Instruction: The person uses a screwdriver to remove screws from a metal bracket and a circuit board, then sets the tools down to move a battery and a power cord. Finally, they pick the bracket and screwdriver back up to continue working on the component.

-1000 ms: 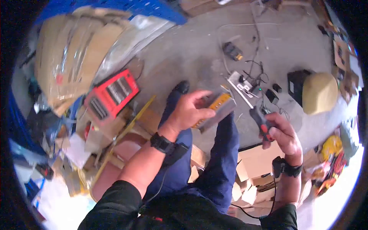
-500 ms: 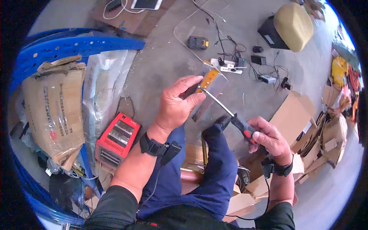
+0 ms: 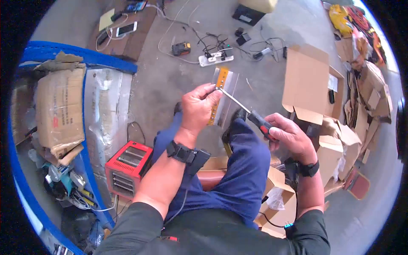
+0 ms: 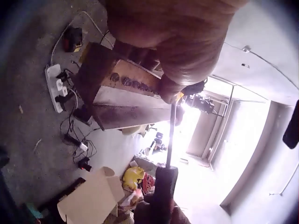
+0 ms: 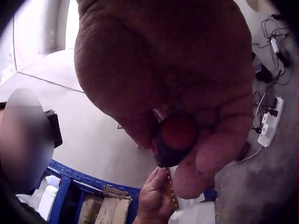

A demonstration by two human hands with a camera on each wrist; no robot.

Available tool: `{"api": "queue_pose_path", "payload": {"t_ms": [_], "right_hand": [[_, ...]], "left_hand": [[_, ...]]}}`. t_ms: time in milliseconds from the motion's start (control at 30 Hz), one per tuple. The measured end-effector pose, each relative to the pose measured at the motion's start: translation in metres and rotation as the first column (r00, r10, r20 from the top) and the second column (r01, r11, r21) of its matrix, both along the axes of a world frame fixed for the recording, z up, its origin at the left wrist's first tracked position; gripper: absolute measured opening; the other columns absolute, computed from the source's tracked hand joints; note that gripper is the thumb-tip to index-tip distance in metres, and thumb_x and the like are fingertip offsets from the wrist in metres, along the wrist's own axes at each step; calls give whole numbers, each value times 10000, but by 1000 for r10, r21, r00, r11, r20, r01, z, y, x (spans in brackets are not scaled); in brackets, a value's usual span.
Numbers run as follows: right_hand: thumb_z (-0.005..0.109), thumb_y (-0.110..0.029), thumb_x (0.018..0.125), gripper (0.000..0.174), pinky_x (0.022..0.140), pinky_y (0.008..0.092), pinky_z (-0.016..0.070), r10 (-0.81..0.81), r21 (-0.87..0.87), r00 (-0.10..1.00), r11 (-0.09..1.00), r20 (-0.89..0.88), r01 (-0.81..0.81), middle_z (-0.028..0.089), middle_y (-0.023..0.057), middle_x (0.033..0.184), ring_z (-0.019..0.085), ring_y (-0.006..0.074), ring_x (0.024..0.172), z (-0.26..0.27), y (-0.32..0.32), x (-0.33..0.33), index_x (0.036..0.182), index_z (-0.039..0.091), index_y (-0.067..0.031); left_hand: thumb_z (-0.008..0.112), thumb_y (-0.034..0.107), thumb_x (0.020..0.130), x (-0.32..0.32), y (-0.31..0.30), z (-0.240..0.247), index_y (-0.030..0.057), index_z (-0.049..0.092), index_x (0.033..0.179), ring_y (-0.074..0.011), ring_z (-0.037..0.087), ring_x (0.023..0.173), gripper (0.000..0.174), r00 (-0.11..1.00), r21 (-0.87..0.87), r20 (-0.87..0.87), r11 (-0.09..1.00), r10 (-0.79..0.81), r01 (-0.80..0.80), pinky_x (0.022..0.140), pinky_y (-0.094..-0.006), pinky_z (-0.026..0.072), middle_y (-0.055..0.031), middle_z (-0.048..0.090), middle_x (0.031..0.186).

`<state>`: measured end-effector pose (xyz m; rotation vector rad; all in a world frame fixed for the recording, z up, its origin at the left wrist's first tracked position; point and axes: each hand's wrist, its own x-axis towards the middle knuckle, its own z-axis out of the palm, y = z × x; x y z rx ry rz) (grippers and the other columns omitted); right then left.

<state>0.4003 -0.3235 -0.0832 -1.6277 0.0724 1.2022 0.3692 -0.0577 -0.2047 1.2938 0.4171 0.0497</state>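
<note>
In the head view my left hand (image 3: 197,108) grips a long metal piece (image 3: 226,95) with a yellow strip (image 3: 221,80) along it that carries a row of small studs or screws. The right hand (image 3: 289,135) holds a screwdriver by its black and red handle (image 3: 260,123); the shaft slants up to the strip, its tip beside the left thumb and finger. The left wrist view shows the shaft (image 4: 172,135) meeting the left fingertips at the strip's edge. In the right wrist view the fingers wrap the handle (image 5: 175,137), seen end-on.
A red heater (image 3: 127,165) stands at left near a blue rack (image 3: 83,57). Beyond the metal piece lie a power strip (image 3: 216,58), cables and a battery (image 3: 181,49). Open cardboard boxes (image 3: 307,80) fill the right side; a phone (image 3: 126,29) rests on a board at upper left.
The head view has swung to the right. The screwdriver, apart from the metal piece a second ago, came to the strip by half a second ago and stays there; the piece now stands more upright in view.
</note>
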Motion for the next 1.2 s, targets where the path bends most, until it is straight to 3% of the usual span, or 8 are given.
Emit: {"api": "queue_pose_path", "payload": {"t_ms": [200,267,433,633,733,900,967,1200], "right_hand": [[591,-282,967,362,654,262,507,-170,118,984,980,56,163,659,53,936,640,123,730,29,-23,-81,1223,540,-32],[595,-264,962,344,692,282,517,-280,276,955,930,97,245,660,65,945,649,143,750,28,-20,-107,1207,550,-27],[599,-226,920,377,748,334,555,-289,340,957,898,-21,278,679,136,980,694,218,824,6,-15,-128,1211,535,6],[590,-211,919,307,715,298,542,-230,389,968,887,-99,250,675,103,978,682,185,799,-23,9,-72,1162,563,-26],[568,-181,899,351,701,302,543,-237,414,965,872,-111,262,675,119,988,683,192,791,-45,23,-23,1208,554,-17],[527,-160,863,469,675,305,544,-297,423,939,839,-173,343,681,153,976,681,210,743,-94,49,38,1306,514,-5],[526,-161,857,463,669,302,543,-315,440,927,816,-203,374,681,159,971,680,211,732,-117,55,52,1293,519,-4],[514,-203,792,495,562,283,489,-374,471,882,747,-286,469,667,180,913,638,197,626,-155,61,63,1231,514,27]], "left_hand": [[741,90,875,-50,-27,32,-38,707,1091,-94,639,827,254,998,-36,-51,999,-25,24,741,-247,528,-46,712,957],[738,89,877,-60,-31,39,-37,706,1086,-93,638,822,246,999,-67,-15,997,-50,49,739,-247,529,-42,711,952],[696,54,901,-61,-25,47,-37,672,1118,-95,643,823,236,996,-66,50,995,-71,75,744,-249,532,-37,700,957],[670,-10,891,-24,1,33,-47,531,1304,-132,651,919,437,998,-170,70,985,5,7,826,-280,538,-109,685,1069],[631,2,927,6,19,16,-6,480,1367,-129,627,986,465,998,-119,58,993,-22,29,882,-271,512,-96,666,1112],[584,2,933,60,42,-16,-20,459,1373,-132,620,1006,458,998,-296,46,955,39,-24,883,-282,513,-89,662,1100],[538,55,952,73,48,-31,-6,411,1412,-142,620,1022,482,999,-446,27,895,40,-23,913,-294,500,-92,646,1146],[510,213,989,81,40,-52,13,372,1448,-161,629,1021,519,993,-551,-102,829,54,-101,906,-303,500,-96,609,1218]]}}
